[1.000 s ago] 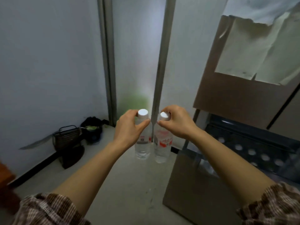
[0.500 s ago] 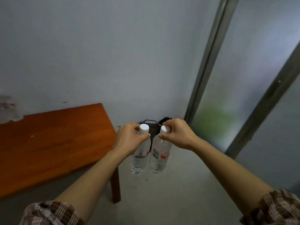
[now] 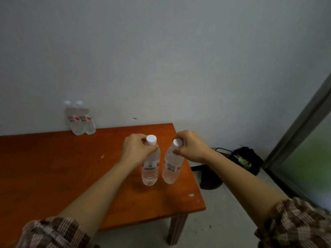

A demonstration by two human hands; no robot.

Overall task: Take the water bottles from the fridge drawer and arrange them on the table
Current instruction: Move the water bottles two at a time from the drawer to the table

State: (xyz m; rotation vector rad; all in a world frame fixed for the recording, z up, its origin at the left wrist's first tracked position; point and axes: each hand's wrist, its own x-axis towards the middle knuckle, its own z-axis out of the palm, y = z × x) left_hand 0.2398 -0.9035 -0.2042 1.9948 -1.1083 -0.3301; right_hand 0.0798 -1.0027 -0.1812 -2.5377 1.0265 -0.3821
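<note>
The orange-brown wooden table [image 3: 53, 176] stands against a pale wall. Two bare forearms reach forward over its right part, coming out of checked sleeves. The left hand [image 3: 135, 151] curls its fingers and thumb round the neck of one water bottle [image 3: 150, 171], just under the cap. The right hand [image 3: 192, 148], knuckles up, clasps the neck of a second bottle [image 3: 171, 170] in the same way. The left-held bottle is upright, while the right-held one leans with its top toward the right. They sit just beside each other without touching, over the table near its right edge. Whether their bases meet the wood cannot be told.

Each bottle is clear plastic with a white label bearing a red patch and a white screw cap. Two more bottles [image 3: 80, 119] of the same kind stand side by side at the table's far edge by the wall, blurred. That makes four bottles, two held and two standing. A black bag [image 3: 249, 158] lies on the floor to the right of the table.
</note>
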